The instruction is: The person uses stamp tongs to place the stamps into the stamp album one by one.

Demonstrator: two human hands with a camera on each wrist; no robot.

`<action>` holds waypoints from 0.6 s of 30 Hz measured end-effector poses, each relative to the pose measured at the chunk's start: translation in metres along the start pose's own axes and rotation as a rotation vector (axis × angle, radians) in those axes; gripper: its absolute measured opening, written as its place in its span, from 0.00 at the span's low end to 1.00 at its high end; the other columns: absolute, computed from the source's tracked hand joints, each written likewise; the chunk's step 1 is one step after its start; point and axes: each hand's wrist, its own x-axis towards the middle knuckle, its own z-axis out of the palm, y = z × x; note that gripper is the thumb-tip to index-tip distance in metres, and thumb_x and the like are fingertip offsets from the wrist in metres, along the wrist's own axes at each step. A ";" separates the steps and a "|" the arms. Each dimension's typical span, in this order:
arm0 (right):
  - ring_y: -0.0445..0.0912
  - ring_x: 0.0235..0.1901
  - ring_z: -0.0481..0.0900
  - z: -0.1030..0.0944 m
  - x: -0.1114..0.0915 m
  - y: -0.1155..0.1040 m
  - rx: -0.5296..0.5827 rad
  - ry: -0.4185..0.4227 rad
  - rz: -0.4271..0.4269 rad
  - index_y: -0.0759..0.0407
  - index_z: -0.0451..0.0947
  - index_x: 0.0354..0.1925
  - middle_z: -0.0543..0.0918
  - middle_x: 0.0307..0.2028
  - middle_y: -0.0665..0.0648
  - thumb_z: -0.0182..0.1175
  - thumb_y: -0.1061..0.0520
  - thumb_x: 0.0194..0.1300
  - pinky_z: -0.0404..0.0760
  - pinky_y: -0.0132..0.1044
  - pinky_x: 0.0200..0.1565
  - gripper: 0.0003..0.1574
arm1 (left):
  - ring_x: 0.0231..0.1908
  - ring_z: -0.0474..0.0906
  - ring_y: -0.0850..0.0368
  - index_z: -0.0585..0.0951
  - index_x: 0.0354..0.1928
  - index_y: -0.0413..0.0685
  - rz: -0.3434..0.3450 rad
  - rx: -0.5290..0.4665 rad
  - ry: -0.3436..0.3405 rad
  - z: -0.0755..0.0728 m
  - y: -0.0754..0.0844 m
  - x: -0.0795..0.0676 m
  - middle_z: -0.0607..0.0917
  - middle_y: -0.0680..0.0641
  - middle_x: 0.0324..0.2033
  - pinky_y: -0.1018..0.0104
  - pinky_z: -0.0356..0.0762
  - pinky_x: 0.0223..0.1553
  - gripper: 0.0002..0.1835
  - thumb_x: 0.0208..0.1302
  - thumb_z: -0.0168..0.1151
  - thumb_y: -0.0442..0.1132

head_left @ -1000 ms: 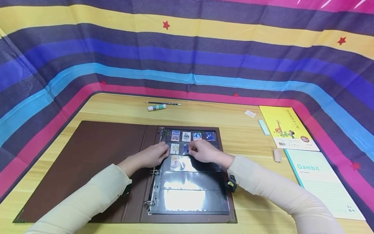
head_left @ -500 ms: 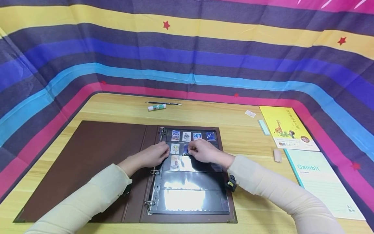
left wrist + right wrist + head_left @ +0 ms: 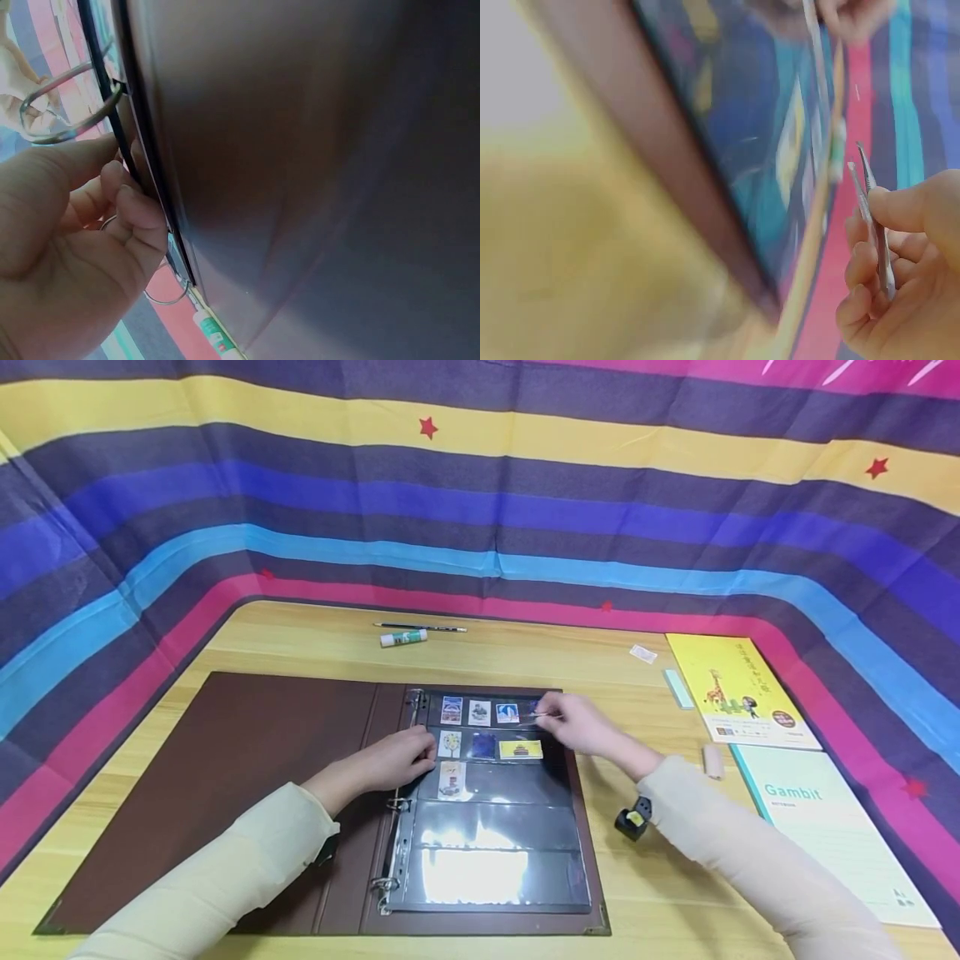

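Observation:
A brown ring binder (image 3: 247,777) lies spread on the table, with a black pocket page (image 3: 495,827) on its right side. Stamps fill parts of the upper rows, among them a tree stamp (image 3: 450,744), a dark blue stamp (image 3: 483,745) and a yellow stamp (image 3: 521,749). One pale stamp (image 3: 452,780) sits in the third row. My left hand (image 3: 397,758) pinches the page's inner edge beside the rings, between thumb and fingers. Metal tweezers (image 3: 874,217) are held in my right hand (image 3: 581,725), over the page's top right corner; their tips stand apart with nothing between them.
Behind the binder lie a pencil (image 3: 420,627) and a glue stick (image 3: 403,638). To the right are a small white paper piece (image 3: 642,653), a pale green bar (image 3: 678,688), an eraser (image 3: 712,761), a yellow book (image 3: 738,689) and a notebook (image 3: 832,835).
My right hand has moved right and slightly away from the second row, uncovering the dark blue and yellow stamps there. The left hand stays in place.

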 end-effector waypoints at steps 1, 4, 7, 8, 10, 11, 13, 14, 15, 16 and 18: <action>0.45 0.30 0.72 -0.007 -0.001 0.008 0.007 0.019 0.031 0.61 0.71 0.31 0.75 0.28 0.54 0.54 0.60 0.54 0.70 0.37 0.34 0.05 | 0.23 0.62 0.62 0.68 0.23 0.49 0.000 0.000 0.001 0.000 0.000 0.000 0.65 0.54 0.23 0.70 0.62 0.24 0.06 0.55 0.52 0.37; 0.48 0.30 0.71 -0.030 0.000 0.035 0.013 0.075 0.127 0.62 0.70 0.33 0.75 0.29 0.57 0.52 0.59 0.55 0.70 0.40 0.34 0.07 | 0.23 0.62 0.62 0.68 0.23 0.50 -0.004 0.000 0.003 0.000 -0.001 -0.001 0.65 0.54 0.23 0.70 0.62 0.24 0.06 0.55 0.53 0.37; 0.51 0.32 0.71 -0.052 0.001 0.063 -0.039 0.148 0.211 0.64 0.70 0.35 0.74 0.31 0.61 0.50 0.59 0.57 0.68 0.43 0.36 0.09 | 0.23 0.62 0.62 0.68 0.23 0.51 -0.014 0.005 0.005 0.000 -0.002 -0.001 0.65 0.54 0.23 0.70 0.63 0.24 0.06 0.55 0.53 0.37; 0.53 0.33 0.71 -0.059 0.001 0.073 -0.053 0.171 0.239 0.65 0.70 0.35 0.74 0.32 0.62 0.49 0.59 0.57 0.68 0.44 0.36 0.10 | 0.23 0.62 0.63 0.68 0.23 0.51 -0.020 0.006 0.005 0.000 -0.002 0.000 0.65 0.55 0.23 0.71 0.63 0.24 0.06 0.55 0.53 0.37; 0.54 0.33 0.70 -0.071 0.001 0.089 -0.085 0.217 0.298 0.67 0.69 0.36 0.74 0.32 0.64 0.47 0.59 0.58 0.67 0.45 0.36 0.12 | 0.23 0.62 0.63 0.68 0.23 0.51 -0.021 0.007 0.006 0.001 -0.002 0.000 0.65 0.55 0.23 0.71 0.63 0.24 0.06 0.55 0.53 0.37; 0.54 0.32 0.70 -0.076 0.001 0.096 -0.101 0.234 0.331 0.67 0.69 0.36 0.74 0.33 0.65 0.47 0.59 0.58 0.66 0.45 0.35 0.12 | 0.23 0.62 0.63 0.68 0.23 0.51 -0.020 0.007 0.004 0.001 -0.002 0.000 0.65 0.55 0.23 0.71 0.63 0.24 0.06 0.55 0.53 0.37; 0.54 0.30 0.69 -0.086 0.000 0.107 -0.098 0.243 0.404 0.68 0.69 0.37 0.73 0.33 0.66 0.45 0.57 0.59 0.66 0.45 0.32 0.14 | 0.23 0.62 0.63 0.68 0.23 0.51 -0.018 0.006 0.003 0.001 -0.002 0.000 0.65 0.54 0.22 0.71 0.63 0.24 0.06 0.55 0.53 0.37; 0.54 0.29 0.68 -0.089 0.000 0.112 -0.099 0.247 0.441 0.67 0.68 0.37 0.72 0.33 0.66 0.44 0.57 0.60 0.66 0.44 0.29 0.14 | 0.23 0.62 0.62 0.68 0.23 0.51 -0.015 0.005 0.003 0.001 -0.001 0.000 0.65 0.54 0.22 0.71 0.63 0.24 0.06 0.55 0.53 0.37; 0.54 0.27 0.68 -0.092 -0.001 0.116 -0.110 0.251 0.477 0.66 0.68 0.37 0.72 0.33 0.65 0.44 0.55 0.60 0.65 0.43 0.27 0.15 | 0.23 0.62 0.62 0.68 0.23 0.50 -0.011 0.004 0.002 0.001 -0.001 0.000 0.65 0.54 0.22 0.71 0.63 0.24 0.06 0.55 0.53 0.37; 0.53 0.26 0.67 -0.095 -0.001 0.120 -0.121 0.256 0.508 0.65 0.68 0.38 0.72 0.33 0.65 0.43 0.54 0.60 0.64 0.43 0.26 0.15 | 0.23 0.62 0.62 0.68 0.23 0.50 -0.008 0.006 0.001 0.001 -0.001 0.001 0.65 0.54 0.23 0.70 0.63 0.24 0.06 0.55 0.53 0.37; 0.54 0.25 0.67 -0.098 -0.001 0.126 -0.127 0.258 0.558 0.64 0.68 0.39 0.71 0.34 0.65 0.42 0.53 0.61 0.64 0.43 0.24 0.16 | 0.23 0.62 0.62 0.68 0.23 0.50 -0.009 0.005 0.000 0.001 0.000 0.001 0.65 0.54 0.22 0.71 0.63 0.24 0.06 0.55 0.53 0.37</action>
